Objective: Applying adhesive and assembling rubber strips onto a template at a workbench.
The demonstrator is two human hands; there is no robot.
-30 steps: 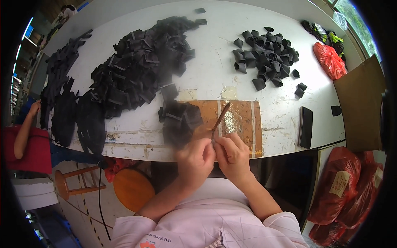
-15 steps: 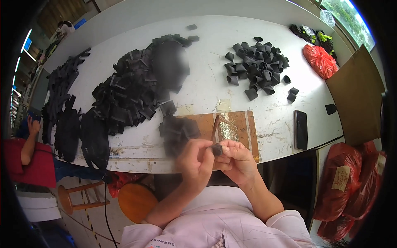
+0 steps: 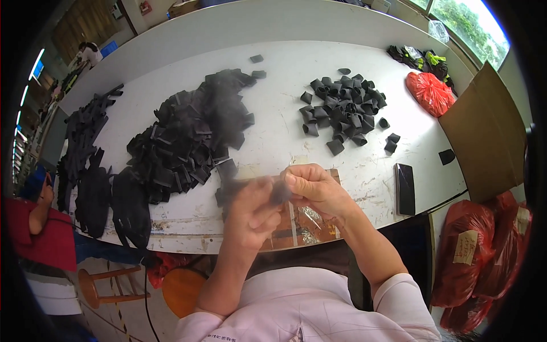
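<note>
Above the table's front edge, both my hands are at one small black piece [image 3: 280, 192] that looks like a folded fabric loop; motion blurs it. My right hand [image 3: 319, 190] pinches it between thumb and fingers. On its other side my left hand [image 3: 250, 212] is curled and blurred, its fingertips against the piece. Below the hands lies a brown board [image 3: 327, 231] with shiny tape, partly covered by them. A large heap of flat black pieces [image 3: 182, 134] spreads to the left. Farther off on the right sits a pile of black loops [image 3: 345, 108].
A dark phone [image 3: 405, 189] lies at the right beside a cardboard sheet [image 3: 484, 128]. Red bags [image 3: 430, 93] [image 3: 464, 251] are on the table and below it. Long black strips [image 3: 85, 128] lie far left. A stool [image 3: 183, 290] stands below; another person's arm [image 3: 43, 208] is at left.
Both hands have risen away from my body with the black piece; the left has also moved left. The head view has shifted, so the table sits lower in it.
</note>
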